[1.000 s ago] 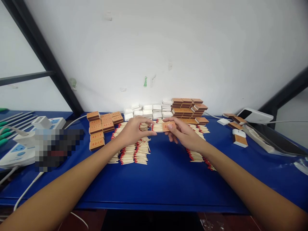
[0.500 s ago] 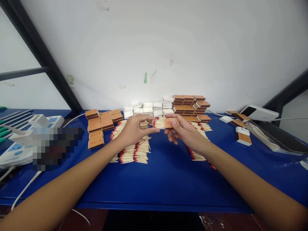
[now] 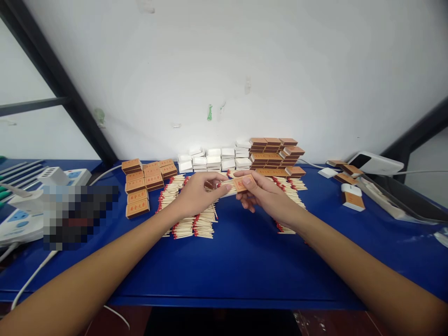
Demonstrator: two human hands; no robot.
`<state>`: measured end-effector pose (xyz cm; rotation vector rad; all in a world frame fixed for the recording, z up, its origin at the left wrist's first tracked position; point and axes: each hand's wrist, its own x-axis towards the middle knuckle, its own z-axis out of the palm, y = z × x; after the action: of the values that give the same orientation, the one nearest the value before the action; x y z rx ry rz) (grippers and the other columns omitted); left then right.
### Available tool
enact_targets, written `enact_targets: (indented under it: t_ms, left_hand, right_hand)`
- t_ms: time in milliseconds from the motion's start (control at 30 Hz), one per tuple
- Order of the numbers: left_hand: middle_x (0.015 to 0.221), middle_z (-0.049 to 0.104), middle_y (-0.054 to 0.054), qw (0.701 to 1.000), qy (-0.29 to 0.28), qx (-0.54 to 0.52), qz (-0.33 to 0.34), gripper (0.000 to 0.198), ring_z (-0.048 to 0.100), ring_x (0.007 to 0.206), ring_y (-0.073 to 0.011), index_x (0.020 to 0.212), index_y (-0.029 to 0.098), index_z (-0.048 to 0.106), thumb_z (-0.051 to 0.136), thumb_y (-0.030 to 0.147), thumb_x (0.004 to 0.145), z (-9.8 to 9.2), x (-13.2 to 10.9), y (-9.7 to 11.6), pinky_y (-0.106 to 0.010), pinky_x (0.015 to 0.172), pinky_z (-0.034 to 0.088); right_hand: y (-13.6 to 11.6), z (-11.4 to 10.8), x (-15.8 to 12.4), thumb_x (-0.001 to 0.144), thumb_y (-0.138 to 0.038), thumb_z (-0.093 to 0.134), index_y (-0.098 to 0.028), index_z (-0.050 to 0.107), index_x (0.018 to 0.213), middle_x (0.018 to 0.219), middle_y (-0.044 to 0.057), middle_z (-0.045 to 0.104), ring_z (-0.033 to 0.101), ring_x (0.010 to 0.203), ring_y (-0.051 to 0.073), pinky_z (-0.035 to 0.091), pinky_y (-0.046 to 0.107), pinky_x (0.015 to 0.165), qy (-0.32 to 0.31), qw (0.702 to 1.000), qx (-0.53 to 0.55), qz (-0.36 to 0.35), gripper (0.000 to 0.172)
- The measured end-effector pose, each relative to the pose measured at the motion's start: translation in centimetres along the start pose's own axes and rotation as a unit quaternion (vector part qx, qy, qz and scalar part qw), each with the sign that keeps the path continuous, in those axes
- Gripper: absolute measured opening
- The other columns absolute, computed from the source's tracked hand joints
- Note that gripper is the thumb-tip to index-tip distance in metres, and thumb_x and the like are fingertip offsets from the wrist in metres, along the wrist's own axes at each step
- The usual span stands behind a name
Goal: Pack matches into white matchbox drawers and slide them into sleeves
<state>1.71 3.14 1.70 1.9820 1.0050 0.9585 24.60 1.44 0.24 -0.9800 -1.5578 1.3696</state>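
An orange matchbox sleeve (image 3: 241, 184) is partly over a white tray of matches (image 3: 226, 189), tilted slightly up to the right above the blue table (image 3: 238, 261). My left hand (image 3: 199, 193) pinches the tray's left end between thumb and fingers. My right hand (image 3: 268, 191) grips the sleeve, thumb on its printed top. Loose red-tipped matches (image 3: 205, 225) lie in rows below and behind my left hand. More matches (image 3: 287, 228) lie beside my right hand, partly hidden by it.
Closed matchboxes (image 3: 137, 201) are grouped at left. White trays (image 3: 213, 161) and stacked orange sleeves (image 3: 268, 158) stand against the wall. A power strip (image 3: 75, 179) and a blurred dark object are far left. At right are a white device (image 3: 376, 163), a white case (image 3: 352, 189) and several boxes.
The held matchbox has tilted and moved slightly left and down. My left hand has closed in over the tray's end, hiding more of the matches inside.
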Motion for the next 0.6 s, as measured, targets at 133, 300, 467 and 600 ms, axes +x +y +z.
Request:
enact_targets:
  t_ms: [133,300,467,600]
  left_hand:
    - [0.091,0.075,-0.003,1.000,-0.006,-0.003,-0.010,0.030,0.059,0.076,-0.0146,0.096,0.019,0.081,0.074,0.048,0.095,0.00,0.02,-0.23,-0.029,0.069,0.045]
    - [0.081,0.071,-0.002,1.000,-0.013,-0.026,0.001,0.039,0.055,0.068,-0.0139,0.091,0.020,0.080,0.066,0.056,0.102,0.00,0.13,-0.50,-0.028,0.061,0.041]
    - [0.083,0.077,-0.004,0.998,0.012,-0.061,-0.010,0.037,0.067,0.073,-0.0173,0.113,0.020,0.082,0.076,0.052,0.096,-0.37,0.25,-0.45,-0.029,0.064,0.050]
    - [0.087,0.081,-0.005,0.999,0.018,-0.034,0.003,0.039,0.070,0.077,-0.0179,0.122,0.020,0.083,0.083,0.045,0.092,-0.45,0.22,-0.34,-0.031,0.070,0.056]
  right_hand:
    - [0.09,0.02,0.04,0.098,-0.077,0.066,-0.023,0.057,0.139,0.090,0.002,0.070,0.064,0.068,0.016,0.047,0.029,0.055,-0.001,1.000,-0.005,-0.006,0.069]
    - [-0.33,-0.01,-0.04,0.099,-0.074,0.066,-0.024,0.058,0.137,0.090,0.002,0.070,0.064,0.068,0.016,0.047,0.030,0.055,0.015,1.000,-0.010,-0.008,0.063]
    - [-0.30,-0.20,0.12,0.100,-0.072,0.067,-0.026,0.061,0.132,0.087,0.001,0.068,0.062,0.067,0.016,0.046,0.030,0.055,0.031,0.999,-0.001,-0.013,0.057]
    - [-0.05,-0.31,0.20,0.098,-0.072,0.069,-0.025,0.060,0.130,0.088,0.001,0.068,0.062,0.067,0.016,0.045,0.029,0.054,0.046,0.999,0.018,-0.011,0.057]
